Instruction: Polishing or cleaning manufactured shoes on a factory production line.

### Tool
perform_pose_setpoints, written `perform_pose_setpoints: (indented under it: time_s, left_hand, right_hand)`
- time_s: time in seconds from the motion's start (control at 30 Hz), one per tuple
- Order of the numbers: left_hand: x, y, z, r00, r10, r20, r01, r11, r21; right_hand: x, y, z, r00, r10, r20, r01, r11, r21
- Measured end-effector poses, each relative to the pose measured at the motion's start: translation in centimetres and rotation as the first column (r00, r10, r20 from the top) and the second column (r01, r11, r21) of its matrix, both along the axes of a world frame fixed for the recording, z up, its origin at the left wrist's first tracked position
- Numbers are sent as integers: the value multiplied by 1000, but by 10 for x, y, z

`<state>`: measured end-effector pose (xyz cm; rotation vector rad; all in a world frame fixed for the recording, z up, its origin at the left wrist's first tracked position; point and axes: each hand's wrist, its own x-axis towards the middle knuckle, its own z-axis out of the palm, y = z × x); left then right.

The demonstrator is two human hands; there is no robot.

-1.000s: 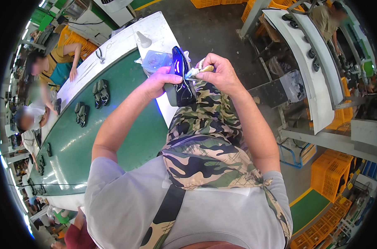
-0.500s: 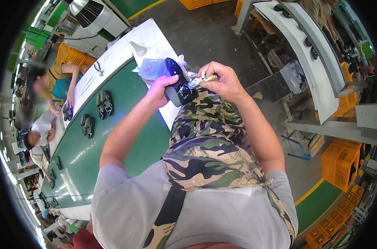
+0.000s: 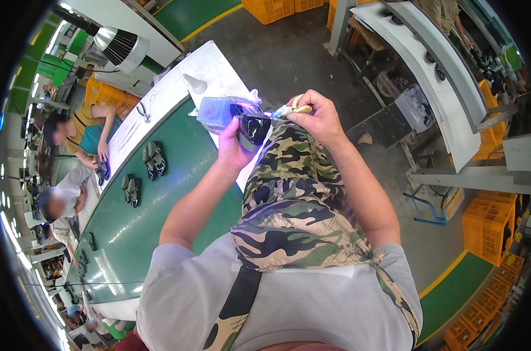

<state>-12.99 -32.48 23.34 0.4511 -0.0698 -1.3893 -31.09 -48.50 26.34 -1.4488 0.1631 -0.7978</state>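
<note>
My left hand [image 3: 233,146] is closed around a glossy black shoe [image 3: 255,128], its thumb against the near side. The shoe is held over the corner of the white worktop [image 3: 210,58], in bluish-violet light. My right hand [image 3: 318,119] pinches a small crumpled cloth [image 3: 299,109], yellowish with a pale blue-white tip, just right of the shoe. A gap shows between cloth and shoe. Beyond my left hand stands a translucent bluish container [image 3: 214,111] with crumpled clear plastic beside it. The shoe's far end is partly hidden by glare and plastic.
A cone-shaped white bottle [image 3: 195,83] and pliers-like tool [image 3: 143,113] lie along the worktop. Dark shoe pairs [image 3: 154,159] sit on the curved green belt [image 3: 178,202] at left. Co-workers sit across it. Yellow crates [image 3: 489,225] and a blue-framed stool [image 3: 432,206] are at right.
My left hand has turned the shoe and moved it slightly; its end now faces toward me. My right hand has drawn the cloth slightly right, off the shoe. The whole view has shifted a little.
</note>
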Motion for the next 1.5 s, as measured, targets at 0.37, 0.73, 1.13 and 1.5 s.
perform_pose_setpoints:
  time_s: [0.37,0.73,1.13,1.5]
  left_hand:
    - [-8,-37,10,945,216,245,-215,976,-30]
    - [-29,-82,68,505,261,823,-222,960,-169]
    - [-89,-329,280,385,715,583,-208,683,-700]
    - [-133,-520,510,-624,582,521,-239,492,-837]
  right_hand:
    - [-5,-14,11,962,-221,-160,260,920,293]
    - [-53,-15,6,959,-273,73,173,770,615]
    - [-121,-62,-150,827,-532,-182,393,316,863]
    - [-141,-75,-231,812,-582,-37,264,310,913]
